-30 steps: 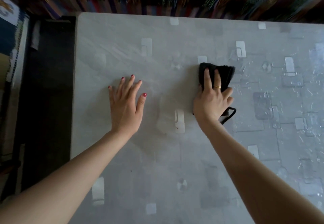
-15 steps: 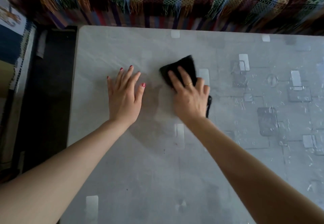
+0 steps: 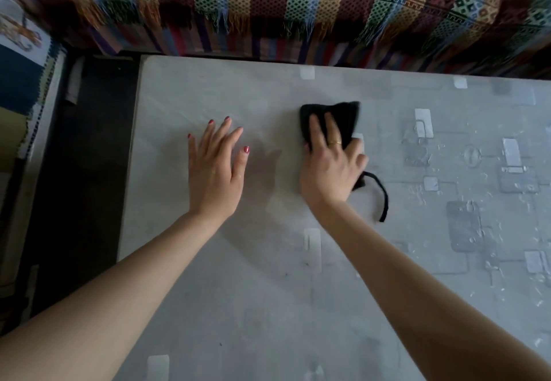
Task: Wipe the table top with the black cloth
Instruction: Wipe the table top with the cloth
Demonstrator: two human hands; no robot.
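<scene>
Single head view, steeply down and forward, close over the table top [image 3: 268,306].

No legible text, label, brand, number or sign appears in the head view.
</scene>
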